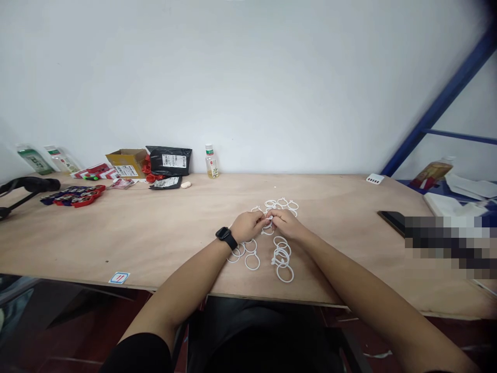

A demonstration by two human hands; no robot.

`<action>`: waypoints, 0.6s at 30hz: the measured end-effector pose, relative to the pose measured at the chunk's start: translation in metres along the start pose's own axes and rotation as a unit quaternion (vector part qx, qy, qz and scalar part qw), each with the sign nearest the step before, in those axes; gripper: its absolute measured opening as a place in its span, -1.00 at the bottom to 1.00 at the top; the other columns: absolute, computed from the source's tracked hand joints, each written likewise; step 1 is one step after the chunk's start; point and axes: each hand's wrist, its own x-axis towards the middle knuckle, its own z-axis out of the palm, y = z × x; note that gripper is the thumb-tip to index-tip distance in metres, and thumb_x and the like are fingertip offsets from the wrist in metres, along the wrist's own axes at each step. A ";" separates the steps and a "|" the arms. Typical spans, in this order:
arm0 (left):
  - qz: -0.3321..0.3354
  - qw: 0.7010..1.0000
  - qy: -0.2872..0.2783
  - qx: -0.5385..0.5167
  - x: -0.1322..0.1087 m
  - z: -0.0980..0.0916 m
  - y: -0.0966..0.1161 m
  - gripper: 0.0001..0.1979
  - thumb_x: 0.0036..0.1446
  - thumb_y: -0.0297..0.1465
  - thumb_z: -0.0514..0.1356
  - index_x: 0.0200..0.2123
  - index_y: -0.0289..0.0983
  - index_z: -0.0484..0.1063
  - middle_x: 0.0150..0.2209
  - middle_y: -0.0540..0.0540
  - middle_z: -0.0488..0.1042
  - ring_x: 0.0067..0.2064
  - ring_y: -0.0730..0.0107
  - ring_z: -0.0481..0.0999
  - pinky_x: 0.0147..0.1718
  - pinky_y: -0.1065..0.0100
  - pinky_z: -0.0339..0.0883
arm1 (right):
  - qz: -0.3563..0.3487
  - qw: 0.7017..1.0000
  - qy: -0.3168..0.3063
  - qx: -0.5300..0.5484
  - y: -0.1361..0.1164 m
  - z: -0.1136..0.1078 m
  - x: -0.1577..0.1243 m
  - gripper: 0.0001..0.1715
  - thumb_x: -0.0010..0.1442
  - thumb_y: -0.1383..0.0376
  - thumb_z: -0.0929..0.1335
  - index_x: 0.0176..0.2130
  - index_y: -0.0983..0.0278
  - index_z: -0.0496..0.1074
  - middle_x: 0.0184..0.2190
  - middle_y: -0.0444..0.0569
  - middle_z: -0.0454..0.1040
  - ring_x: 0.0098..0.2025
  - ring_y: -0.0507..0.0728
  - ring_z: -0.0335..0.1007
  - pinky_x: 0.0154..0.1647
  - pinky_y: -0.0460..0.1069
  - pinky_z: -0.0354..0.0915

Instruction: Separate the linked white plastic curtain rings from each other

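My left hand [248, 226], below which a black watch sits on the wrist, and my right hand [286, 223] meet over the wooden table. Between their closed fingertips they pinch a small white ring [267, 225]. More white rings lie around them: a group [282, 203] just beyond the hands, several [252, 261] near my left wrist, and an overlapping cluster [281, 256] on the near side of my right hand. My fingers partly cover the held ring.
On the wooden table [174, 233], a bottle [212, 161], black packages [170, 160], an open cardboard box [127, 162] and red-and-blue items [73, 196] stand or lie at the back left. A phone [392, 221] and a white block [375, 178] are on the right.
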 end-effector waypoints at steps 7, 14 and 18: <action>-0.048 0.997 0.053 -0.014 0.003 0.001 -0.007 -0.72 0.25 -0.20 0.06 -0.20 -0.24 0.46 -0.40 -0.03 0.53 -0.39 0.40 0.46 -0.39 0.42 0.23 | -0.034 0.995 0.066 -0.066 0.010 0.000 0.003 -0.63 0.17 0.34 0.19 -0.13 0.24 0.49 -0.31 -0.05 0.57 -0.34 0.11 0.47 -0.25 -0.02 0.33; -0.051 0.998 0.033 -0.020 0.002 0.002 -0.023 -0.65 0.18 -0.14 0.12 -0.10 -0.24 0.47 -0.37 -0.03 0.53 -0.34 0.39 0.48 -0.34 0.41 0.28 | -0.032 0.962 0.152 -0.226 0.023 -0.015 0.004 -0.59 0.16 0.34 0.27 0.00 0.20 0.47 -0.03 0.01 0.48 -0.13 0.16 0.42 -0.08 0.04 0.30; 0.064 0.994 -0.089 0.018 -0.001 0.007 -0.017 -0.62 0.02 -0.17 0.27 -0.10 -0.20 0.51 -0.26 -0.07 0.53 -0.23 0.33 0.49 -0.21 0.39 0.30 | -0.052 0.968 0.134 -0.205 0.022 -0.015 0.004 -0.64 0.17 0.33 0.28 -0.05 0.19 0.49 -0.07 0.01 0.48 -0.18 0.14 0.41 -0.13 0.03 0.31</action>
